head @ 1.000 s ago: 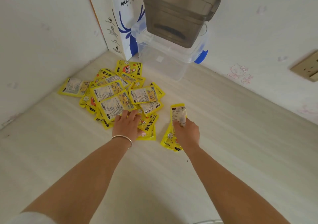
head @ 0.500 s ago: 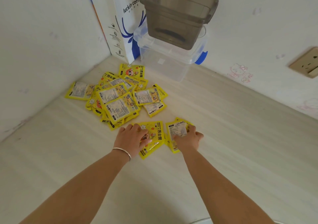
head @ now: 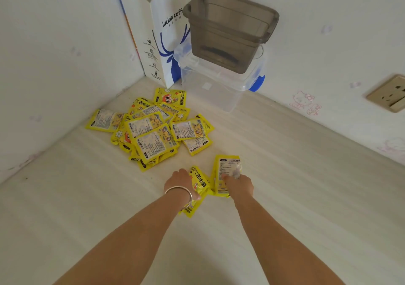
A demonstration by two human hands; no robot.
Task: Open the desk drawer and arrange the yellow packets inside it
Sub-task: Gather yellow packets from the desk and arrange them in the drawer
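Observation:
A loose pile of yellow packets [head: 151,129] lies on the pale wooden desk top [head: 285,197] near the corner of the walls. My left hand [head: 178,183], with a silver bracelet on the wrist, grips a few yellow packets [head: 200,183] that it holds just above the desk. Beside it my right hand [head: 238,186] holds another small stack of packets [head: 228,168], label side up, fingers curled round its near end. No drawer is in view.
A white and blue paper coffee bag [head: 162,35] stands in the corner. Next to it a dark grey plastic bin [head: 230,28] sits on a clear lidded box with blue clips [head: 219,85]. A wall socket [head: 388,93] is at the right.
Both hands have drawn back from the pile toward me, each taking packets along. The left hand has gathered its packets off the desk into a grip.

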